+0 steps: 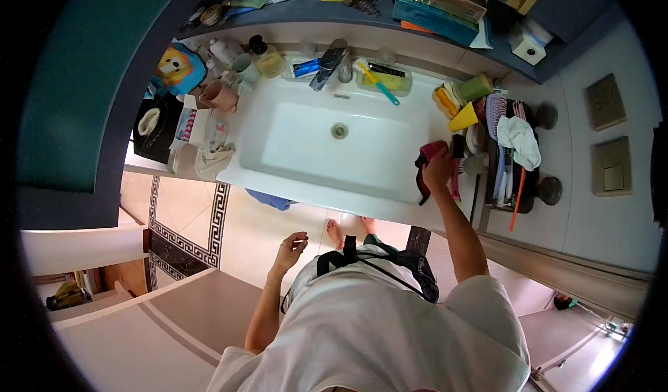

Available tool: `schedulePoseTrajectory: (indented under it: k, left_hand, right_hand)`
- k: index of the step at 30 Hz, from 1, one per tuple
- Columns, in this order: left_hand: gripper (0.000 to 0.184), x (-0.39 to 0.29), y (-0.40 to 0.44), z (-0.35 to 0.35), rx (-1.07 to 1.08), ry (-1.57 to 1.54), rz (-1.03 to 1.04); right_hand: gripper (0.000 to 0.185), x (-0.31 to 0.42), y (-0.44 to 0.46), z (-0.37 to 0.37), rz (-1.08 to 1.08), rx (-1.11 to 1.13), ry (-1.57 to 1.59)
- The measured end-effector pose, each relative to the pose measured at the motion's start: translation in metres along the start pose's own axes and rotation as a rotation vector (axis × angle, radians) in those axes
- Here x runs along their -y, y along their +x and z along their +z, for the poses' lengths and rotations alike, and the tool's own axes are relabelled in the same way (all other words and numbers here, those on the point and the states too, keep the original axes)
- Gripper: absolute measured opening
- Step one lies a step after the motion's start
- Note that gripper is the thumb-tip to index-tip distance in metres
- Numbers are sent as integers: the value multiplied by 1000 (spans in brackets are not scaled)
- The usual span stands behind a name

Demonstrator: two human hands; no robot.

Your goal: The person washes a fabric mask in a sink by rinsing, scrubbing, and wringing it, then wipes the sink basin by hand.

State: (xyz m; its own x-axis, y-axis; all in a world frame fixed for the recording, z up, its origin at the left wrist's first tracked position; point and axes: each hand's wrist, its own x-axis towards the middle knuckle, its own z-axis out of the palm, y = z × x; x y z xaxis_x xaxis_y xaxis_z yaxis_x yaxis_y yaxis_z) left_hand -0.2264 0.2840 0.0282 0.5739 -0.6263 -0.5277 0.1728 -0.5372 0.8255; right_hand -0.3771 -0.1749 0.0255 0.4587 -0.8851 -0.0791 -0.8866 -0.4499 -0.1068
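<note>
Wears, nearest to the camera, a white shirt [396, 322], with a black bag [420, 270] at the waist. Stands on bare feet [334, 233] before a wide white sink [292, 134], on a floor [271, 221] of pale tiles. Holds the left hand [291, 251] low in front of the body, apart from the sink, half open and with loosely bent fingers. Reaches with the right hand [438, 169] to the right end of the sink and grips there a dark red and black cloth [430, 153], between thumb and fingers. Cannot tell whether fully lifted or partly resting on the rim. Has, just beside this cloth, a pink comb [456, 185], and near it a yellow packet [463, 118]. Has farther to the right a purple hairbrush [496, 106] and a crumpled white rag [518, 143]. Faces, along the back edge of the sink, a blue tube [306, 68] and a turquoise brush [380, 85]. Has on the left side a pink cup [220, 96], near a white box [202, 131].
</note>
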Motion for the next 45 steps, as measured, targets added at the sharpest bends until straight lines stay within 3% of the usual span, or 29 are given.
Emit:
schedulePoseTrajectory:
  k: [3,5,7,11,12,16,19,22,25,27,28,29,30,32,36,39,41,45]
  left_hand:
    - [29,-4,0,1,10,24,-35]
    - [29,-10,0,4,43,16,-23]
    - [28,-9,-1,5,72,56,11]
    - [27,-9,9,-2,49,150,87]
    - [27,-11,9,-4,27,150,88]
    - [27,-4,7,-4,7,131,67]
    - [27,0,4,1,17,138,43]
    - [27,-1,3,7,31,160,64]
    - [26,-3,4,11,52,164,48]
    - [26,-6,7,14,41,191,91]
    - [26,-6,8,16,32,203,110]
    - [26,-9,9,17,58,196,95]
    - [26,-12,11,16,81,191,80]
    - [25,-22,19,12,86,187,91]
    - [25,-32,26,7,56,167,144]
    - [25,-26,29,6,42,183,182]
    - [25,-27,24,7,47,184,151]
    - [28,-20,13,6,37,206,137]
  right_hand:
    - [75,17,18,13,-106,-148,71]
    - [66,26,28,20,-389,144,128]
    - [61,46,17,21,-429,375,460]
    - [62,57,-21,1,-371,100,760]
    - [65,44,-16,14,-388,-70,745]
    - [66,-15,33,-6,-389,-344,493]
    - [69,-44,70,7,-192,-28,270]
    - [71,-21,67,18,-197,-79,74]
    - [74,-1,58,10,-155,75,44]
    - [71,4,48,37,-262,-32,106]
    - [70,12,37,37,-364,49,288]
    - [65,14,32,81,-397,123,509]
    - [55,31,4,59,-386,176,733]
    - [57,54,-31,53,-333,391,1024]
    - [64,60,-50,31,-356,261,1262]
    - [68,31,-25,-13,-549,-47,1052]
    - [70,-1,-8,-16,-485,-132,831]
    - [76,-61,-14,-8,-464,50,425]
